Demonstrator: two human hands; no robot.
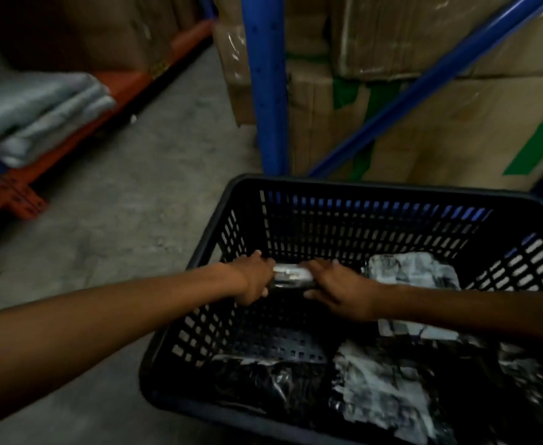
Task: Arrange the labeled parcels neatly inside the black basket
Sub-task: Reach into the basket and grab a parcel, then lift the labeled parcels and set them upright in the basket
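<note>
The black slotted basket [250,194] stands on the floor at lower right. Both my hands reach inside it, over its far left part. My left hand [254,277] and my right hand [334,289] grip the two ends of a small black parcel [292,276] with a white label, held edge-up between them. Other black parcels with white labels lie on the basket's floor: one at the back right [414,273], one at the front middle [379,383], and a dark one at the front left [263,383]. The picture is blurred.
A blue rack upright [268,85] and diagonal brace [424,81] stand just behind the basket, with taped cardboard boxes [456,123] stacked behind them. An orange shelf beam [71,130] with folded grey bags [39,114] runs along the left. Grey concrete floor [135,203] lies between.
</note>
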